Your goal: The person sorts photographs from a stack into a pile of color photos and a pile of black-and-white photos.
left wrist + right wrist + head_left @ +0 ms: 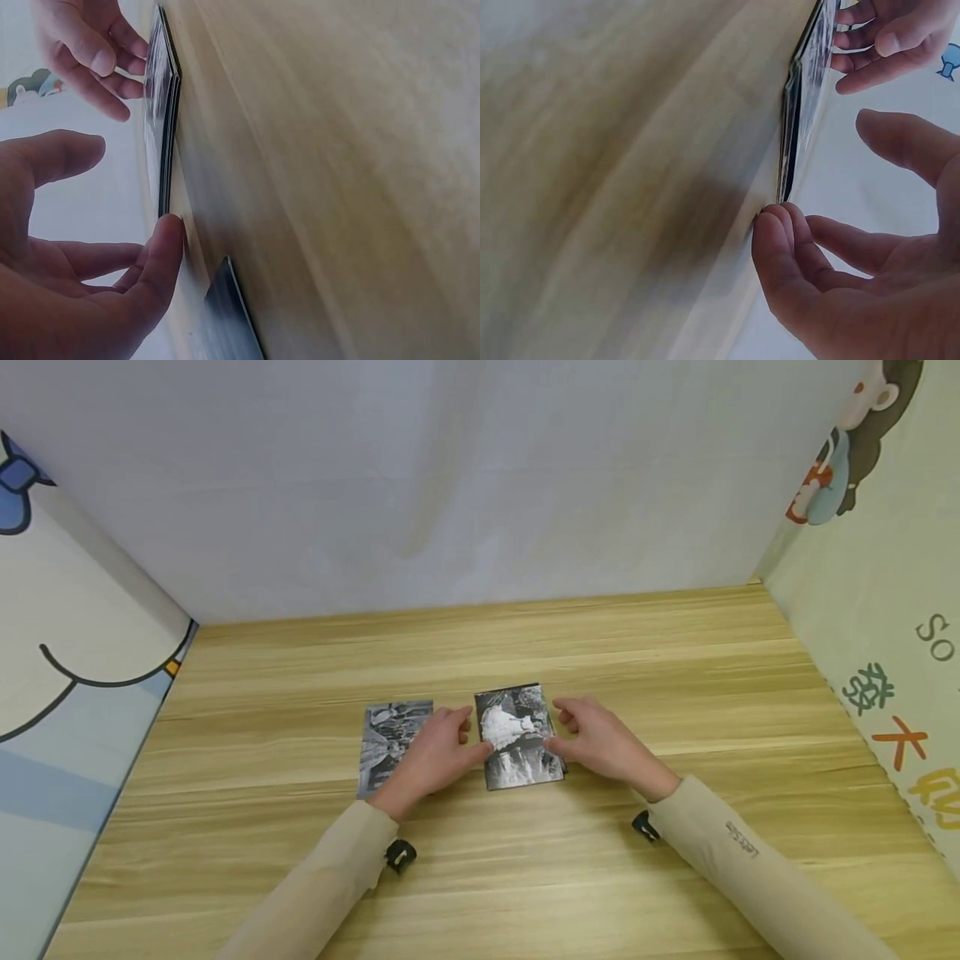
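A small stack of black-and-white picture cards (519, 768) lies on the wooden table, a pale dress on its top picture. My left hand (437, 752) is at its left side, the lower fingertips right at the stack's edge in the left wrist view and the thumb raised apart from it. On the opposite side, the fingertips of my right hand (603, 745) meet the stack's edge, its thumb likewise lifted. From the right wrist view, the layers of the stack (791, 120) look slightly uneven. Another black-and-white card (375, 747) lies flat to the left, partly covered by my left hand.
The wood-grain table (525, 877) runs back to a pale grey cloth wall (480, 527). Printed panels stand at the left (90, 635) and right (847, 610). A small black clip-like device (401, 856) is at the left wrist, and a similar device (645, 826) at the right.
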`<state>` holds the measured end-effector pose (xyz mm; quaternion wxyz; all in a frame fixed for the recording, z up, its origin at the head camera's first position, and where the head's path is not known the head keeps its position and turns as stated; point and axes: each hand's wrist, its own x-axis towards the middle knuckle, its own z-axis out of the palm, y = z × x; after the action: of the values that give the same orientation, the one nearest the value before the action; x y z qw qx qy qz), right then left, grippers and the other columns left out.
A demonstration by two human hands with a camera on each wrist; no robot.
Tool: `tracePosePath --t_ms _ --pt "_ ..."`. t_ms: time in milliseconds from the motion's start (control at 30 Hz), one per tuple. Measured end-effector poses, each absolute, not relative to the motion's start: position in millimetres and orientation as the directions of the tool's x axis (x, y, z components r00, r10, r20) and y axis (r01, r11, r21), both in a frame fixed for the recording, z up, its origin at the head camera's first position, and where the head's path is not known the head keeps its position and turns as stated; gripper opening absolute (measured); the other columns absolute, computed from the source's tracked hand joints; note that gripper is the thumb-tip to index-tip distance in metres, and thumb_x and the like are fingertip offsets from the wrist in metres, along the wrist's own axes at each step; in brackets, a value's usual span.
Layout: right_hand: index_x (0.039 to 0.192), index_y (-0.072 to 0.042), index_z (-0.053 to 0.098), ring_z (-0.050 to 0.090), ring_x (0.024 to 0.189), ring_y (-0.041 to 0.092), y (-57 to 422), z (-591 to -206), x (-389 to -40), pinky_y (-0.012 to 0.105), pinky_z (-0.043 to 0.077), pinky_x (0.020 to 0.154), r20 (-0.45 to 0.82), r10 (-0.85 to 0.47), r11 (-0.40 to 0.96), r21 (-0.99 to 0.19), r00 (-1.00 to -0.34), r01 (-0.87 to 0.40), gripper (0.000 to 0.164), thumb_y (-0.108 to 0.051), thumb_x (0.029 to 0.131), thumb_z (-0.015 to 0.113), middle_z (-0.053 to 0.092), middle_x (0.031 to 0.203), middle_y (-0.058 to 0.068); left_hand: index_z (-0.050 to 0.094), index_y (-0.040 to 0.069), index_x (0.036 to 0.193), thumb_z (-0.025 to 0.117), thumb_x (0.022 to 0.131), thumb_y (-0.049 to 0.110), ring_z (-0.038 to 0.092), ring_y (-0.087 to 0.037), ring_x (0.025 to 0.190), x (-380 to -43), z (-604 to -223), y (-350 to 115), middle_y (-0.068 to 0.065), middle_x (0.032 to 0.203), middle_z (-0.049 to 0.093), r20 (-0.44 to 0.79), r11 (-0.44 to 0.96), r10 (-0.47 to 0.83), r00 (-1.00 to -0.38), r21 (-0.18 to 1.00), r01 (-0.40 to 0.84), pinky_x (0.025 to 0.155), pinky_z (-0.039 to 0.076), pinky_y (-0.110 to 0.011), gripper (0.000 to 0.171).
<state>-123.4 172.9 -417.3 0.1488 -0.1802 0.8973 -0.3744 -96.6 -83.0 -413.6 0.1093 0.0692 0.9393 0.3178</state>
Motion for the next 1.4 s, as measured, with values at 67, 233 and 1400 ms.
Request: tracePosePath --t_ms 67,233,1400 --pt "0.147 0.014 0.045 0.058 0.118 0.039 172.0 -417.7 -124.4 0.055 0.049 0.105 -0.13 -0.44 0.655 -0.723 -0.889 -0.218 0.072 -0.025 0.094 0.073 0.06 0.127 0.027 0.061 -0.006 0.132 0.073 0.092 0.034 0.055 -0.025 0.094 -98.1 -414.6 -83.1 -0.012 0.105 0.06 -0.163 0.797 0.206 -0.965 0.601 0.068 0.08 0.051 -0.039 0.058" --pt "0.143 0.015 0.049 0.059 0.114 0.038 170.1 -417.3 -126.7 0.054 0.051 0.102 -0.118 -0.449 0.657 -0.715 -0.886 -0.238 0.064 -0.023 0.096 0.07 0.064 0.123 0.025 0.062 0.003 0.092 0.073 0.093 0.033 0.044 -0.022 0.081 -101.5 -417.2 -83.3 -0.006 0.086 0.05 -0.151 0.819 0.229 -0.961 0.563 0.107 0.068 0.037 -0.033 0.032" --pt "0.147 0.008 0.05 0.067 0.107 0.032 168.4 -415.0 -122.8 0.046 0.058 0.092 -0.109 -0.436 0.597 -0.778 -0.893 -0.197 0.056 -0.021 0.101 0.064 0.068 0.115 0.017 0.047 -0.006 0.15 0.076 0.093 0.031 0.052 -0.02 0.086 -96.4 -416.7 -81.4 -0.007 0.098 0.058 -0.171 0.777 0.226 -0.959 0.625 0.071 0.074 0.05 -0.034 0.074"
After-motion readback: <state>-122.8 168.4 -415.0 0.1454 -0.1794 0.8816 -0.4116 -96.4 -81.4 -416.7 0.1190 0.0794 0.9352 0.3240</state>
